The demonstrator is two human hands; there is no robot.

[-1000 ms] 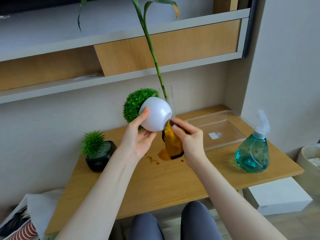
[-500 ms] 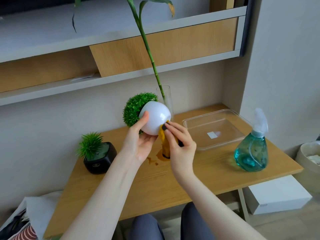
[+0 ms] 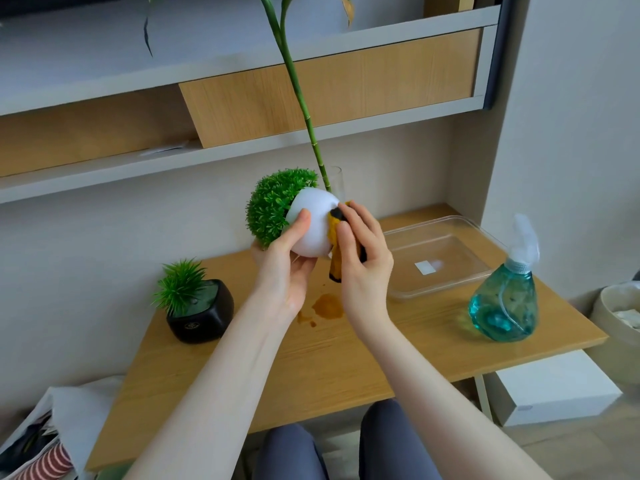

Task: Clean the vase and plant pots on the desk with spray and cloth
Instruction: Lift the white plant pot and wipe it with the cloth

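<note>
White round plant pot (image 3: 311, 226) with its green ball of foliage (image 3: 273, 206) is held off the counter (image 3: 346, 358), tipped so the foliage points up and to the left and the rounded base faces the camera. In the head view, the only view, the left hand (image 3: 284, 268) cups the pot from below; its thumb lies across the white front near the rim, and the other fingers curl around the far underside, mostly hidden. The right hand (image 3: 360, 258) presses a yellow cloth with a dark edge (image 3: 334, 237) against the pot's right side; its fingers are curled over the cloth, with the fingertips (image 3: 348, 216) at the pot's upper right and the cloth's lower end hanging below them.

Just behind the right hand's fingers stands a clear glass vase (image 3: 336, 181) holding a tall green bamboo stalk (image 3: 301, 98) that rises past the wall shelves (image 3: 242, 147). Below both hands, on the counter, lies a brownish wet stain (image 3: 327, 306). Left of the left hand's fingers and lower, a small spiky green plant in a black cube pot (image 3: 201, 313) sits on the counter. Right of the right hand's fingers rests a clear plastic tray (image 3: 446, 285), and further right a teal spray bottle (image 3: 502, 303) stands upright near the counter's edge. The person's knees in grey trousers (image 3: 346, 445) show under the counter's near edge.
</note>
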